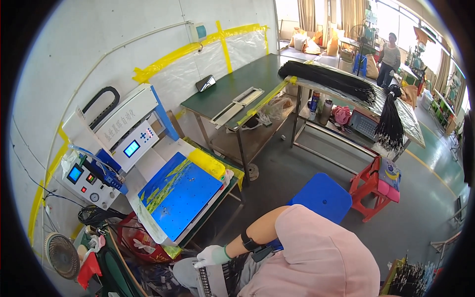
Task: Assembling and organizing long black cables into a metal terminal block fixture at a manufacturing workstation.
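Observation:
My right hand (212, 256), in a white glove with a pale green cuff, comes in from the right with a black band on the wrist. Its fingers are closed on the upper end of a white slotted tray (215, 281). Dark slots or small parts run in a row along the tray, which sits over my lap by the grey cloth (184, 273). Thin black cables show just to its right. The lower end of the tray is cut off by the picture's edge. My left hand is out of view.
A white machine (131, 133) with a blue plate (180, 198) stands ahead on the left. A small fan (62, 255) is at lower left. A blue stool (324, 195) and a red stool (363, 195) stand right. Black cable bundles (331, 81) lie on a far table; a person (390, 59) stands behind.

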The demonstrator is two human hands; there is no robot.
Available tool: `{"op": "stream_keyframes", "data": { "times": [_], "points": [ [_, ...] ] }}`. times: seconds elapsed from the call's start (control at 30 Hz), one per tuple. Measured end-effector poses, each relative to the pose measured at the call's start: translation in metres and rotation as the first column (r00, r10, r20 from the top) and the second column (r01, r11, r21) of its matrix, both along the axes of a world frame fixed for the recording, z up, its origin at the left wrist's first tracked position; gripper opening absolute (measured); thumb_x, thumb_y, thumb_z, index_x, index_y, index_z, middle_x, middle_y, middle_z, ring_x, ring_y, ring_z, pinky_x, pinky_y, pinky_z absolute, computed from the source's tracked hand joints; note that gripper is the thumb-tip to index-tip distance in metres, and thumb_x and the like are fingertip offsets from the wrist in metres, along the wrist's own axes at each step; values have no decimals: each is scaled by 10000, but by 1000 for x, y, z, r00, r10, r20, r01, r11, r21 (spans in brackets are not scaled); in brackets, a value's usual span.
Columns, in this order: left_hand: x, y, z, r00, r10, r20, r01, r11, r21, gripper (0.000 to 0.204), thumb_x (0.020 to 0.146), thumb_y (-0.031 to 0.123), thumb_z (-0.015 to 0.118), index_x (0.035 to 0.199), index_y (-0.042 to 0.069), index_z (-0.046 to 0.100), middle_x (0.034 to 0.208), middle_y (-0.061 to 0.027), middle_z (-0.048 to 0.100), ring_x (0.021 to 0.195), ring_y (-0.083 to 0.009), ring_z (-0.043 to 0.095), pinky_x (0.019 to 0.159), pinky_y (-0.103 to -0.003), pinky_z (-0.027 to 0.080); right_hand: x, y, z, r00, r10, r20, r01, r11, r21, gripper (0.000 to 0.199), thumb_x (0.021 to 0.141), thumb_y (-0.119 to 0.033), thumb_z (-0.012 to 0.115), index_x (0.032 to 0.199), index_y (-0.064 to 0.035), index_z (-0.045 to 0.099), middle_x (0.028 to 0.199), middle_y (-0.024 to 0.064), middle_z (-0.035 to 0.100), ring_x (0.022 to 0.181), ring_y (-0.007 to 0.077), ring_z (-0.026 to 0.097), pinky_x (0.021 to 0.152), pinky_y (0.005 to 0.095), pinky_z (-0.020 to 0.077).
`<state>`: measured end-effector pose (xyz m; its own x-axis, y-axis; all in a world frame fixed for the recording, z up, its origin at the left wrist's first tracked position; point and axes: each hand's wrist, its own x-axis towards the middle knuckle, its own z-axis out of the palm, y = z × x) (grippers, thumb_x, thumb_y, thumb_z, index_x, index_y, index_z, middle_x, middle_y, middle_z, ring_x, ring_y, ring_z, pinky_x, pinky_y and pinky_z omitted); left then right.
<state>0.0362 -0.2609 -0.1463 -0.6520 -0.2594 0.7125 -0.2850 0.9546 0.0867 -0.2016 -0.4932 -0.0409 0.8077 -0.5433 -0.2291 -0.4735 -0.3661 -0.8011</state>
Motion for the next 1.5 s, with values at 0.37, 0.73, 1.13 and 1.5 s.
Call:
{"op": "stream_keyframes", "data": {
  "times": [0.37, 0.73, 1.13, 1.5],
  "points": [
    [3, 7, -16, 854, 118, 507, 112, 910, -400, 678, 952, 451, 579, 1442, 32, 369, 1355, -140, 510, 1182, -303, 514, 972, -480, 443, 1, -1, -3, 1000, -3, -10, 3, 1000, -14, 672, 917, -657, 409, 1033, -42, 654, 978, 218, 664, 956, 395, 628, 814, 463, 474],
    [-27, 10, -13, 506, 369, 780, 620, 474, -626, 689, 939, 475, 588, 1430, 34, 387, 1331, -144, 527, 1168, -308, 522, 961, -481, 449, 1, 1, -10, 1000, -14, 6, 14, 999, -33, 669, 917, -657, 414, 1023, -44, 658, 974, 211, 667, 945, 383, 633, 805, 446, 480],
    [-62, 15, -3, 149, 794, 589, 989, -122, -86, 701, 924, 501, 598, 1415, 38, 410, 1301, -149, 547, 1152, -313, 531, 949, -482, 455, -2, -7, -7, 1000, 13, -1, -13, 1000, -10, 676, 916, -662, 413, 1049, -45, 655, 1004, 208, 665, 966, 377, 628, 822, 439, 477],
    [-90, 22, 9, 107, 991, 82, 755, -135, 642, 711, 910, 523, 606, 1402, 41, 430, 1277, -154, 564, 1139, -317, 538, 940, -483, 460, 4, 0, -21, 998, 14, 66, -11, 999, -35, 699, 908, -681, 405, 1047, -47, 663, 1008, 204, 667, 975, 371, 628, 839, 440, 469]
  ]
}}
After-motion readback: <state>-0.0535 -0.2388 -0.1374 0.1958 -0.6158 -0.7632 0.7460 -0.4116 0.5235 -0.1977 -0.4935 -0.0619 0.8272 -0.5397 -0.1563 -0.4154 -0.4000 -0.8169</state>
